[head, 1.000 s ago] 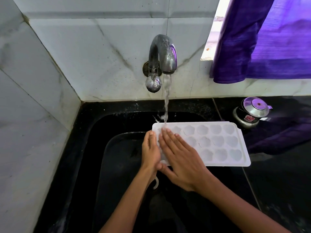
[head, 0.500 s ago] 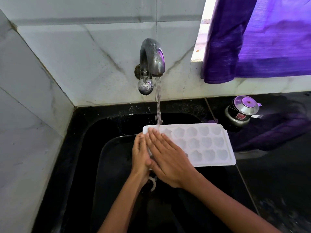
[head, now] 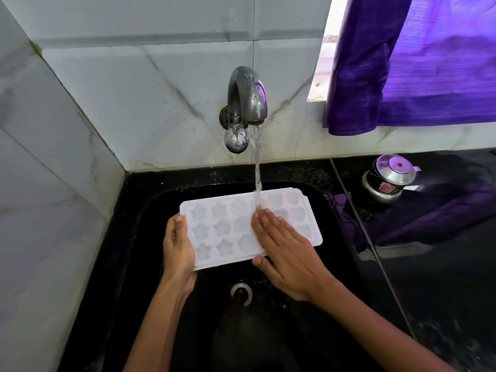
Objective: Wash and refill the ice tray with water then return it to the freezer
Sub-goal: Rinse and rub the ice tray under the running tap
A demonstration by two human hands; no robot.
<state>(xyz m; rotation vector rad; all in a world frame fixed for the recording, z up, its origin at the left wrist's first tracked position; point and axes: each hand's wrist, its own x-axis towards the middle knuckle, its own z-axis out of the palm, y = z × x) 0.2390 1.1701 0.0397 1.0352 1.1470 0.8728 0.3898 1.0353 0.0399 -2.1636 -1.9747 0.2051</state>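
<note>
White marble walls stand over a black sink [head: 139,237] where I wash the ice tray [head: 228,232].

My left hand [head: 178,247] grips the tray's left end, held flat over the sink. Water from the metal tap [head: 248,100] falls on it, and my right hand [head: 288,251] lies flat on top with straight fingers, rubbing. I think the thin white plastic is light, stiff and slippery when wet, so hold its rim. Its cups are star-shaped. A shiny pot [head: 386,181] sits on the dark surface [head: 442,277].
</note>
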